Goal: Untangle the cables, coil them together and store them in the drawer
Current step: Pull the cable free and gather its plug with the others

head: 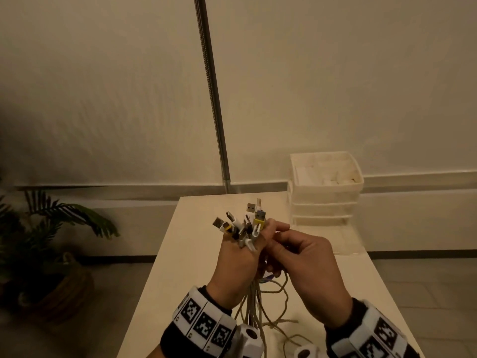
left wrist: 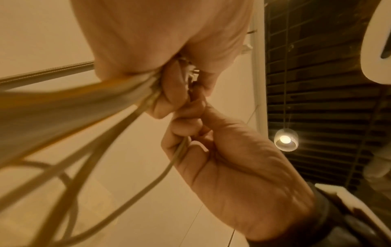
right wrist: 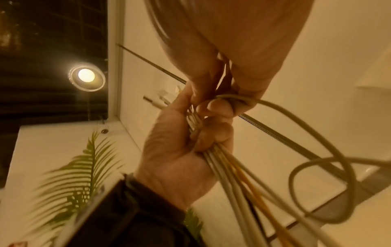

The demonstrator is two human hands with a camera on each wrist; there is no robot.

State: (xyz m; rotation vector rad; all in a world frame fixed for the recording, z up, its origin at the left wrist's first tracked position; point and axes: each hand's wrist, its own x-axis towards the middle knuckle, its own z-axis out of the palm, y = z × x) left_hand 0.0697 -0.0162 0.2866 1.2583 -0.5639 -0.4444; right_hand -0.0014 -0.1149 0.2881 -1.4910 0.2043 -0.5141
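My left hand (head: 240, 257) grips a bundle of pale cables (head: 254, 303) upright over the table, fingers curled round it (right wrist: 190, 133). Several USB plug ends (head: 245, 223), white, grey and yellow, fan out above the fist. The cable lengths hang down and loop on the table. My right hand (head: 296, 254) is right beside the bundle and pinches a single cable (left wrist: 176, 158) between thumb and curled fingers (left wrist: 186, 120). That cable arcs away in a loose loop (right wrist: 317, 133). A white stack of plastic drawers (head: 325, 197) stands at the table's far right corner.
The white table (head: 185, 254) runs away from me; loose cable loops (head: 281, 324) lie on its near part. The open top tray of the drawer stack holds white items. A metal pole (head: 214, 99) rises behind the table. A potted plant (head: 46, 241) stands on the floor, left.
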